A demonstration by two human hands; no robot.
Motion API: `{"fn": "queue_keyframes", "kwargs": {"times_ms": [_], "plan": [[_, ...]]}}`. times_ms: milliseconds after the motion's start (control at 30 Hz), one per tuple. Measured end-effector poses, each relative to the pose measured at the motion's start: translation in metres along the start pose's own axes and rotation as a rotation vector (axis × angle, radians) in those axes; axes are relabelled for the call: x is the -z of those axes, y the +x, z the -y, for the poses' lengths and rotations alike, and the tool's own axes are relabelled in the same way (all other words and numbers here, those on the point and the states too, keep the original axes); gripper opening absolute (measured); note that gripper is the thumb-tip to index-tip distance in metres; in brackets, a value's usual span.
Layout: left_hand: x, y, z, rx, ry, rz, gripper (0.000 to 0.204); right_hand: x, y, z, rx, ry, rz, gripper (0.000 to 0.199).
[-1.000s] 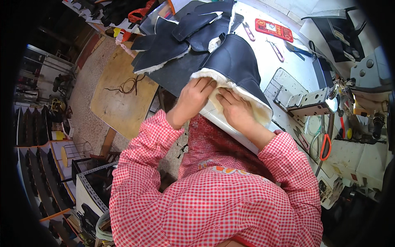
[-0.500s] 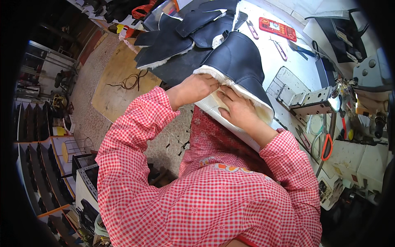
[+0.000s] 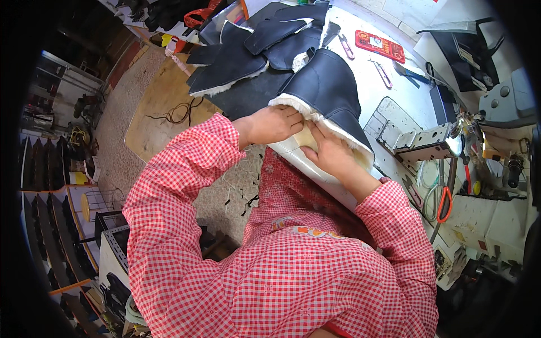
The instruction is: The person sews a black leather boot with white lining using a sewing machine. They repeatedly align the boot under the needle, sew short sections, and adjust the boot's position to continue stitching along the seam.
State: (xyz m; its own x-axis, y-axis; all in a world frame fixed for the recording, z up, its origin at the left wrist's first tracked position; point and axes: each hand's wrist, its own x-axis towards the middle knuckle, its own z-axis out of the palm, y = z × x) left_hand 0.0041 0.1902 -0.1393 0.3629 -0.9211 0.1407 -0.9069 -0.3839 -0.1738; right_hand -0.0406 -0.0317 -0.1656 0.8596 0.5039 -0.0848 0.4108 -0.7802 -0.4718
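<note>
A black leather boot upper [image 3: 327, 84] with cream fleece lining lies at the near edge of the white table, its fleece rim facing me. My left hand [image 3: 276, 125] is closed on that rim at the left, the fingertips partly hidden against the fleece. Just to the right, my right hand [image 3: 332, 152] rests on the cream lining, fingers stretched toward the rim and thumb held apart. Both hands' fingertips are close together at the middle of the rim. Behind the upper lie several black fleece-backed leather pieces [image 3: 231, 73].
On the table are thread snips [image 3: 383, 74], a red flat case [image 3: 379, 46] and blue-handled scissors [image 3: 410, 70]. A sewing machine [image 3: 428, 141] stands at right, with orange-handled scissors [image 3: 445, 204] nearby. A wooden board [image 3: 152, 121] with dark cord is at left.
The right hand's fingers have drawn up to the rim, nearer the left hand. The upper has shifted slightly, its top edge lower than before. The left hand keeps its grip.
</note>
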Motion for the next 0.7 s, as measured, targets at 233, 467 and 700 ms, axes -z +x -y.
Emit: {"fn": "queue_keyframes", "kwargs": {"times_ms": [233,467,700], "plan": [[-0.003,0.007,0.000,0.108,-0.133,0.023,0.022,0.010,0.004,-0.011,-0.001,0.017,0.092,0.069],[0.011,0.028,-0.010,0.066,-0.186,0.166,0.025,0.044,-0.006,-0.009,0.082,0.013,0.190,0.078],[0.026,0.025,-0.013,0.101,-0.128,0.229,0.021,0.022,0.003,0.011,0.003,-0.077,0.111,0.065]]}}
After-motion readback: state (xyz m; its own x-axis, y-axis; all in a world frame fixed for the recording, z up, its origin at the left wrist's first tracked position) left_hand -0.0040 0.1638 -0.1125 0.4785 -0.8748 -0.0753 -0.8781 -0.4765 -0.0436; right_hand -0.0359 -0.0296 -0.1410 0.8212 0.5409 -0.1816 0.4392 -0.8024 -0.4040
